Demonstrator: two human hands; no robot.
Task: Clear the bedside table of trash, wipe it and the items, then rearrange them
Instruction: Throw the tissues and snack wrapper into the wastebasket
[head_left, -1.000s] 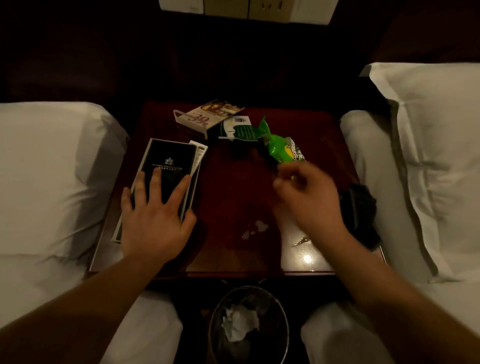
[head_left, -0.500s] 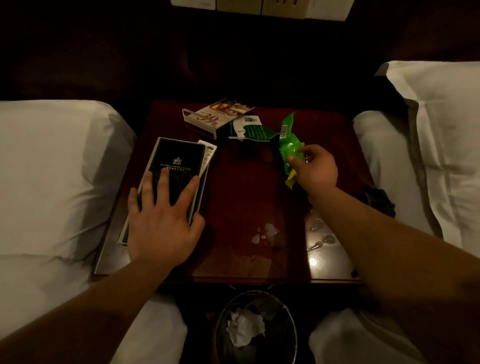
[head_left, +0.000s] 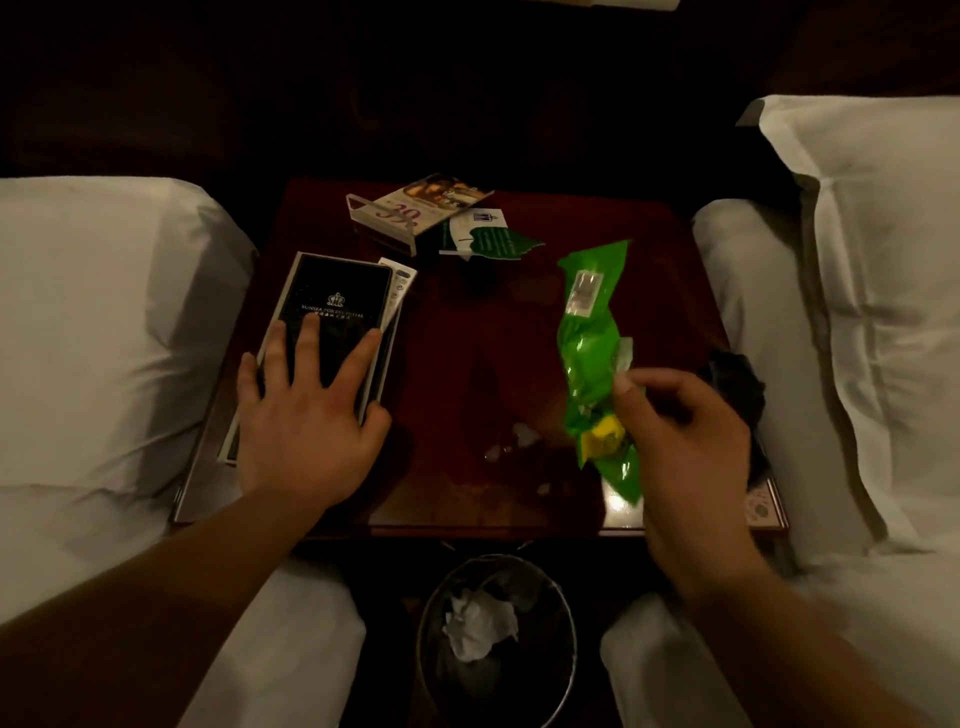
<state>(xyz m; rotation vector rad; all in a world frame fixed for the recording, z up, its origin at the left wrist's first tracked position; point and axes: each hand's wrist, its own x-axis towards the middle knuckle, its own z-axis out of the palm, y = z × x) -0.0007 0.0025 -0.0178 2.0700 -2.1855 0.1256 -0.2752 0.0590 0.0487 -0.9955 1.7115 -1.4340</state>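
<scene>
My right hand (head_left: 691, 441) pinches a green plastic wrapper (head_left: 592, 332) over the bedside table (head_left: 467, 322).
The wrapper sticks up beyond my thumb; my left hand (head_left: 306, 415) lies flat, fingers spread, on the black hotel folder (head_left: 332, 296).

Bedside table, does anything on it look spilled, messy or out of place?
Yes. Whitish scraps or droplets, I cannot tell which, lie scattered near the front middle of the bedside table. The right hand pinches a crumpled green wrapper above it. At the back, the acrylic card stand appears tipped over.
</scene>
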